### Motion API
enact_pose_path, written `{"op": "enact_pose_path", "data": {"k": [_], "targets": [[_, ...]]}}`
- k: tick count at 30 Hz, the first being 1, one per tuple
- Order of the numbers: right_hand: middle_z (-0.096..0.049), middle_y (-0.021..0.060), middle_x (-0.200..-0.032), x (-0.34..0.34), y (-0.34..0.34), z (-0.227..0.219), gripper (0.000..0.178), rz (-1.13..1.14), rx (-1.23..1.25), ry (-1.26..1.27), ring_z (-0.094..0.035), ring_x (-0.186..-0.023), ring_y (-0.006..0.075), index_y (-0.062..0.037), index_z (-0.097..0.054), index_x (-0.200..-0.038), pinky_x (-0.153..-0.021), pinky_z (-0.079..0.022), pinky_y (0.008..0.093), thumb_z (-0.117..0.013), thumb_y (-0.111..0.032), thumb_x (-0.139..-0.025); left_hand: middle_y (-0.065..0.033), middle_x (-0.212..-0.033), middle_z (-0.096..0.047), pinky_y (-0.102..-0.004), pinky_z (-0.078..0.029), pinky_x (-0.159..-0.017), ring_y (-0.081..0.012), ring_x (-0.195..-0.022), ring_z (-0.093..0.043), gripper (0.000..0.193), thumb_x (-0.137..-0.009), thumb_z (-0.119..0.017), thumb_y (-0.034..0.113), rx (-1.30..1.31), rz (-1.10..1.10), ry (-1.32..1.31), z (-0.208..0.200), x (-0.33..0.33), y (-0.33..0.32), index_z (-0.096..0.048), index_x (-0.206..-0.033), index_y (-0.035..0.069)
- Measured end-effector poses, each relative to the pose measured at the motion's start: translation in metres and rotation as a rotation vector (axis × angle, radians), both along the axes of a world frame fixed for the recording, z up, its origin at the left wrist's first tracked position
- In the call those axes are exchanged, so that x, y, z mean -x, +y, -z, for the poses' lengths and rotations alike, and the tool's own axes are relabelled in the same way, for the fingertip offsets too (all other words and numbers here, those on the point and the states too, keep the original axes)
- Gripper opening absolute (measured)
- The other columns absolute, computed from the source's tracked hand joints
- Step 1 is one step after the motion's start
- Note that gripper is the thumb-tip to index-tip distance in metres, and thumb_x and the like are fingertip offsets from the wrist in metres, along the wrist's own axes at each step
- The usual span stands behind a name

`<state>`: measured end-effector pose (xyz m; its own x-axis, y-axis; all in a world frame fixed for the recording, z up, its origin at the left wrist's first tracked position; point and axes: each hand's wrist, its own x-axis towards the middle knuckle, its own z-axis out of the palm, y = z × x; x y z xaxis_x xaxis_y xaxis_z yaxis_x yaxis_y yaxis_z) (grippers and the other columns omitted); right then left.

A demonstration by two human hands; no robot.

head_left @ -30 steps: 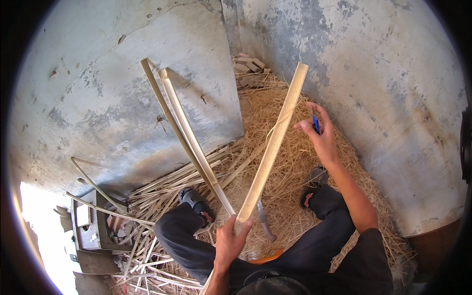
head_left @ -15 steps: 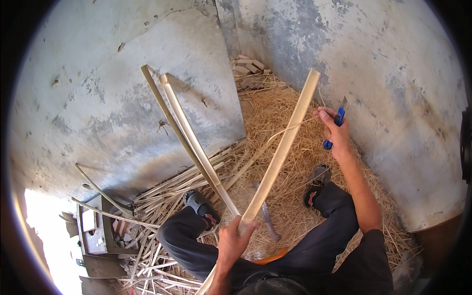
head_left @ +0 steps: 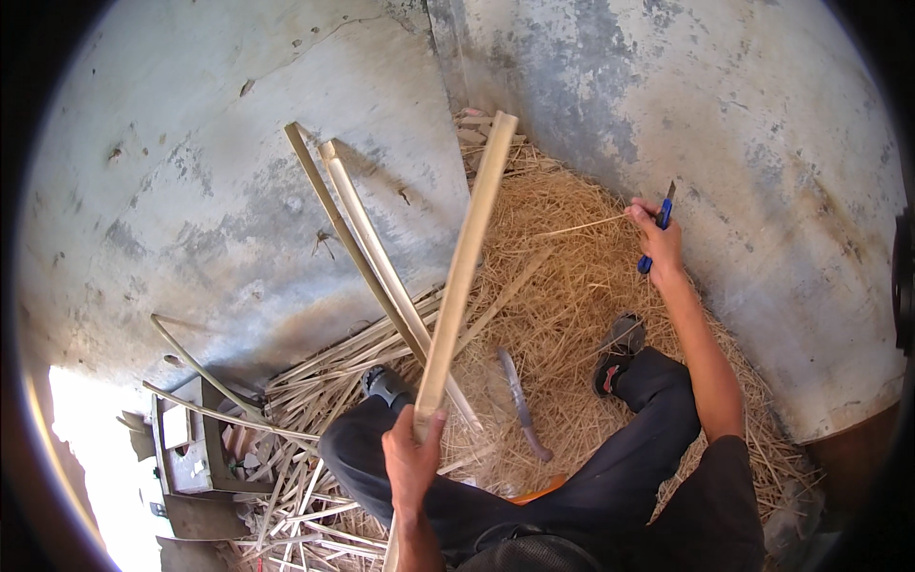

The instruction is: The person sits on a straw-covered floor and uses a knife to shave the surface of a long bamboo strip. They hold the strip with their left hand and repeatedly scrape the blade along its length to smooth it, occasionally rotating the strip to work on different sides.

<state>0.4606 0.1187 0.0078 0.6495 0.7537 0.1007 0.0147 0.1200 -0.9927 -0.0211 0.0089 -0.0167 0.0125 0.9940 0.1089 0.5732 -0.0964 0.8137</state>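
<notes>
My left hand [head_left: 412, 462] is closed round the lower part of a long split bamboo strip [head_left: 465, 262], which rises at a slant in front of me, its lower end passing beside my forearm. My right hand [head_left: 661, 246], out to the right, grips a blue utility knife [head_left: 665, 215] with its blade pointing up. Between that hand's thumb and fingertips a thin pale sliver [head_left: 586, 227] is pinched, stretching leftward over the shavings. The sliver and the bamboo strip are apart.
Two bamboo lengths [head_left: 377, 253] lean against the left wall [head_left: 191, 172]. A curved blade [head_left: 516, 391] lies on straw-like shavings [head_left: 562, 296] between my feet. Loose strips [head_left: 315, 367] pile up on the left, near a wooden box frame [head_left: 181, 443]. Brick pieces [head_left: 472, 133] sit in the corner.
My left hand has moved left and slightly up, bringing the bamboo strip leftward and more upright. The sliver that lay across the strip is now apart from it, in my right hand.
</notes>
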Motion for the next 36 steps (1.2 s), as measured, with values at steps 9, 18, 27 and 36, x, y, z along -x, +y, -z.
{"op": "enact_pose_path", "data": {"k": [9,18,27,36], "targets": [[-0.083,0.0069,-0.104,-0.006,0.008,0.036,0.047,-0.189,0.278,-0.973,-0.062,-0.064,0.0094,-0.0040,-0.072,-0.134,-0.066,-0.052,0.0294,-0.076,-0.040,-0.104,-0.0092,-0.063,-0.060,-0.0350,-0.043,-0.055,-0.0120,-0.057,-0.051,0.035,-0.104,-0.075,0.028,0.033,-0.018,-0.170,-0.004,0.009,0.008,-0.064,-0.093,-0.003],[-0.067,0.0014,-0.080,0.079,-0.032,-0.068,0.053,-0.322,-0.004,-0.560,-0.065,-0.070,0.0132,-0.0030,-0.071,-0.117,-0.068,-0.050,0.0326,-0.059,-0.054,-0.110,-0.0022,-0.068,-0.058,-0.0286,-0.043,-0.052,-0.0079,-0.057,-0.053,0.027,-0.111,-0.066,0.024,0.134,0.158,-0.334,-0.049,-0.018,0.008,-0.066,-0.102,-0.002],[-0.070,0.0076,-0.083,0.187,-0.088,-0.067,0.032,-0.403,-0.399,-1.035,-0.070,-0.064,0.0240,-0.0062,-0.074,-0.110,-0.056,-0.055,0.0356,-0.079,-0.036,-0.100,0.0011,-0.075,-0.059,-0.0222,-0.038,-0.054,-0.0040,-0.059,-0.049,0.042,-0.119,-0.050,0.034,0.215,0.352,-0.496,-0.064,-0.035,0.004,-0.070,-0.124,-0.003],[-0.063,0.0040,-0.077,0.209,-0.105,-0.054,0.031,-0.491,-0.403,-1.210,-0.067,-0.061,0.0213,-0.0087,-0.074,-0.109,-0.053,-0.052,0.0349,-0.084,-0.034,-0.094,0.0004,-0.084,-0.055,-0.0294,-0.042,-0.069,-0.0097,-0.076,-0.048,0.047,-0.122,-0.036,0.035,0.261,0.375,-0.564,-0.062,-0.040,0.001,-0.064,-0.107,-0.001]]}}
